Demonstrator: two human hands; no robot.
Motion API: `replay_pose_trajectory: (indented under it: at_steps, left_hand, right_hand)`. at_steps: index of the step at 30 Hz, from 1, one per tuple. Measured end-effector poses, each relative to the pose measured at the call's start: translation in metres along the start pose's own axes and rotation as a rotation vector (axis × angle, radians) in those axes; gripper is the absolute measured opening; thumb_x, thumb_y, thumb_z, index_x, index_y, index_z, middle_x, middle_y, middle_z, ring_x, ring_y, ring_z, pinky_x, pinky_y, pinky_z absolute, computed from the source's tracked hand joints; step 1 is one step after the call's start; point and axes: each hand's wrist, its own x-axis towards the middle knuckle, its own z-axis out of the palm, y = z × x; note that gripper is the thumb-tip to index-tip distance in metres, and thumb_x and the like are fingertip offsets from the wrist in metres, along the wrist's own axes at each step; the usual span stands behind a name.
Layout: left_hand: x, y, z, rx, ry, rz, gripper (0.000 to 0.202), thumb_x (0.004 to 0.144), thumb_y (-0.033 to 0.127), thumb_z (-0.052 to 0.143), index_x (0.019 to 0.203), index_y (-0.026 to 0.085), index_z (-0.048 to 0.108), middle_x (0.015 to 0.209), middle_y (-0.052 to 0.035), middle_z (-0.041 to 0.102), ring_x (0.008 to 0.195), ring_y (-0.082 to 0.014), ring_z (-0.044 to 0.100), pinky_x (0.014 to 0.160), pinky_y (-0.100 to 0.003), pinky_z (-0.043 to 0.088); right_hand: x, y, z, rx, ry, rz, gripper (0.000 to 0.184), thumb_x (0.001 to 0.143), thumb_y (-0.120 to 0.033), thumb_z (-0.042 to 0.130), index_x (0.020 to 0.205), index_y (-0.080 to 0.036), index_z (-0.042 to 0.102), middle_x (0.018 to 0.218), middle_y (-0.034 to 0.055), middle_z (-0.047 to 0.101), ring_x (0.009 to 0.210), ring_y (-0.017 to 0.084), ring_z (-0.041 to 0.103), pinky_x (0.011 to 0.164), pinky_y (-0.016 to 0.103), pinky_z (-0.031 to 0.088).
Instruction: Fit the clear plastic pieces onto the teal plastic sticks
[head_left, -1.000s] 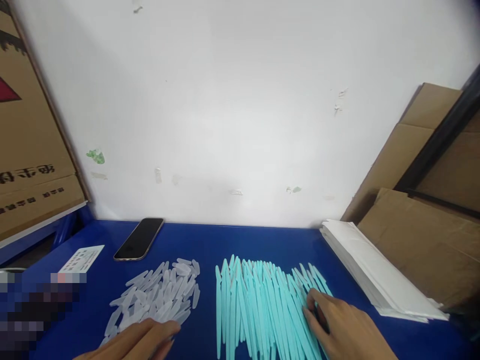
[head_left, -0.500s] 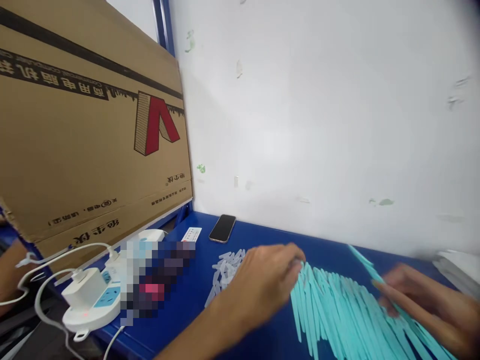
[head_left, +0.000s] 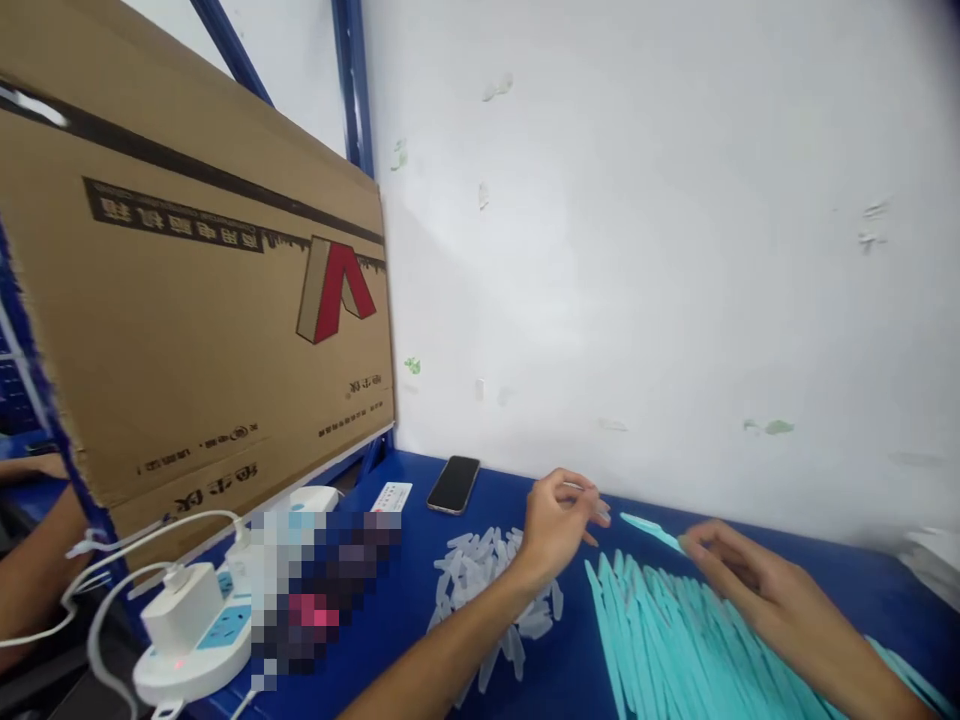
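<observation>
My right hand pinches a teal eyebrow razor by its handle, with the bladed end pointing left. Facing that tip, my left hand has its fingertips closed on a small translucent cap, which is mostly hidden by the fingers. A narrow space separates the cap from the razor. Beneath my left forearm lies a loose heap of translucent caps. Many more teal razors are laid side by side in a row below my right hand, which partly covers them.
On the blue table are a phone, a small card and a white power strip with plugs and cables. A cardboard box panel stands left, a white wall behind. Another person's arm shows far left.
My left hand has risen off the razor row toward the wall side. My right hand has brought its razor leftward, close to the left fingertips. The camera view has shifted, uncovering more of the cap heap.
</observation>
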Motion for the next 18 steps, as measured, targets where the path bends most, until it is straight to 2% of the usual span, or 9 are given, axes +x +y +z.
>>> replay_pose_trajectory:
  at_steps: [2,5,9,14,18]
  left_hand:
    - [-0.003,-0.004,-0.003,-0.053,-0.008,-0.05,0.024,0.076,0.032,0.068,0.088,0.014,0.058,0.079,-0.0113,0.075,0.069,-0.0221,0.074,0.038,-0.017,0.045]
    - [-0.003,-0.005,-0.009,-0.123,-0.003,-0.107,0.027,0.077,0.032,0.071,0.09,0.014,0.057,0.084,-0.0128,0.076,0.079,-0.0231,0.075,0.042,-0.015,0.045]
    - [-0.005,0.002,-0.011,-0.152,-0.049,-0.149,0.032,0.078,0.037,0.075,0.092,0.015,0.056,0.093,-0.0156,0.076,0.086,-0.0258,0.075,0.044,-0.016,0.046]
    - [-0.01,0.008,-0.006,-0.131,-0.11,-0.165,0.038,0.075,0.04,0.079,0.092,0.014,0.058,0.097,-0.0177,0.076,0.091,-0.0297,0.074,0.044,-0.017,0.046]
    - [-0.011,0.007,-0.002,-0.142,-0.113,-0.175,0.035,0.077,0.037,0.079,0.093,0.014,0.058,0.1,-0.0192,0.075,0.093,-0.0303,0.074,0.043,-0.016,0.045]
  right_hand:
    - [0.0,-0.006,-0.005,0.02,-0.194,0.015,0.035,0.087,-0.06,0.052,0.085,-0.027,0.066,0.062,0.0006,0.063,0.054,0.018,0.057,0.05,0.026,0.044]
    - [0.001,-0.015,-0.008,0.023,-0.285,0.044,0.04,0.095,-0.057,0.04,0.088,-0.024,0.062,0.061,-0.0028,0.056,0.054,0.016,0.052,0.053,0.025,0.04]
    - [0.0,-0.016,-0.007,0.014,-0.263,0.068,0.039,0.098,-0.053,0.037,0.089,-0.024,0.06,0.059,-0.0047,0.048,0.052,0.014,0.047,0.052,0.025,0.034]
    - [-0.002,-0.018,-0.006,0.044,-0.248,0.069,0.038,0.098,-0.051,0.038,0.087,-0.023,0.061,0.059,-0.0036,0.052,0.052,0.015,0.047,0.052,0.025,0.031]
    - [-0.002,-0.02,-0.005,0.068,-0.228,0.058,0.038,0.098,-0.051,0.038,0.087,-0.023,0.062,0.058,-0.0034,0.051,0.053,0.015,0.048,0.053,0.025,0.031]
